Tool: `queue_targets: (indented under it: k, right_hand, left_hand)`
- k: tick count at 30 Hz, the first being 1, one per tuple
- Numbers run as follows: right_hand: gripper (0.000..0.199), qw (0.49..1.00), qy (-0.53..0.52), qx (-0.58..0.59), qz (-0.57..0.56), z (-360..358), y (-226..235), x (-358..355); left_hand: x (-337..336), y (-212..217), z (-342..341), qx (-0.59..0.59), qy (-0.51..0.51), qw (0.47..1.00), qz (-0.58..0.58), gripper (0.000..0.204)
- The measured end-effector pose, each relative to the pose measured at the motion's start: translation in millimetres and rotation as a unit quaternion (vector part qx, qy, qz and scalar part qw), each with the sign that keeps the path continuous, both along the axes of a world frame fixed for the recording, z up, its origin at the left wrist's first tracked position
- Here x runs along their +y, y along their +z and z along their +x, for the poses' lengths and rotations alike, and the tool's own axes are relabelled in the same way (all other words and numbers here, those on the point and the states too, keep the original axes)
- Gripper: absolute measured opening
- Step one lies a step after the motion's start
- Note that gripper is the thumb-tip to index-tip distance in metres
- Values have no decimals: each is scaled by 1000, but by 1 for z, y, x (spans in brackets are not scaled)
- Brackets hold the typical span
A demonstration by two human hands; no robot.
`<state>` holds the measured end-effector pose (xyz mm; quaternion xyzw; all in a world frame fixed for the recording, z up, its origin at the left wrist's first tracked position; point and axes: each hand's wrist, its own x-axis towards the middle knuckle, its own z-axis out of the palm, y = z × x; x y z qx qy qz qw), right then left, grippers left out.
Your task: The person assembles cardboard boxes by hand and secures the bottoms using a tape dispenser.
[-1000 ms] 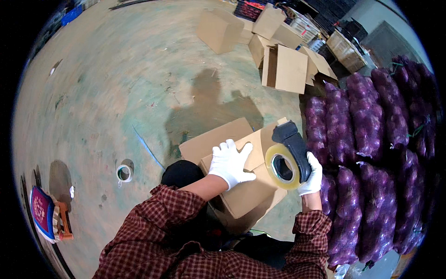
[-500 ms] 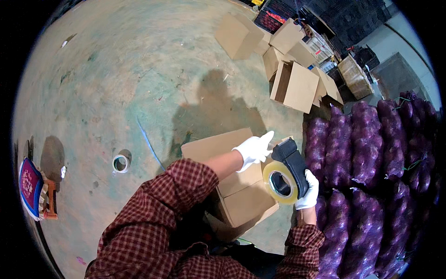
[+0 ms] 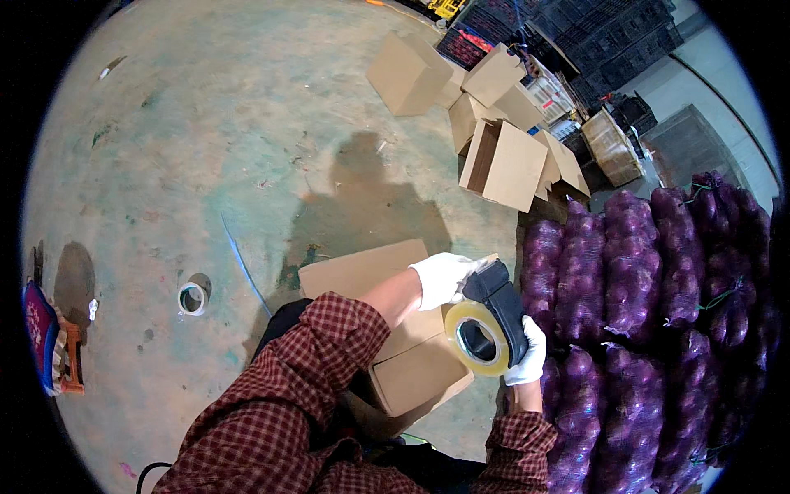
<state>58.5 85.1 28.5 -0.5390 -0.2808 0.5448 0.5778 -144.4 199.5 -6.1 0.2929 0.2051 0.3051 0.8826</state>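
My right hand, in a white glove, grips a black tape dispenser that carries a wide roll of clear yellowish tape. My left hand, also gloved, is at the dispenser's far end. Its fingers are bent and pressed together, and their tips are partly hidden beside a cardboard edge. Whether they pinch tape or cardboard does not show. Below both hands lies a tan cardboard box with a flap spread out to the far left. My left sleeve covers part of this box.
Purple net sacks of round produce are stacked close on the right. Several cardboard boxes lie at the back, near dark crates. A loose tape roll, a blue strip and a small stool are on the left.
My left hand has gone from stretched, spread fingers to bent ones against the dispenser's end. The right hand still holds the dispenser. The whole view has shifted slightly.
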Motion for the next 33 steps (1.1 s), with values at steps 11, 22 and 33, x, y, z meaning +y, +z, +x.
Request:
queue_targets:
  k: [11,22,33]
  right_hand:
    - [39,998,55,0,14,-3,4,-12]
    - [32,990,51,-115,66,-2,-10,-19]
    - [23,991,0,-114,67,-24,8,-21]
  left_hand:
    - [26,19,-6,280,-70,910,297,11]
    - [77,1,-15,431,-18,615,660,18]
    - [82,-73,-29,482,60,808,334,26]
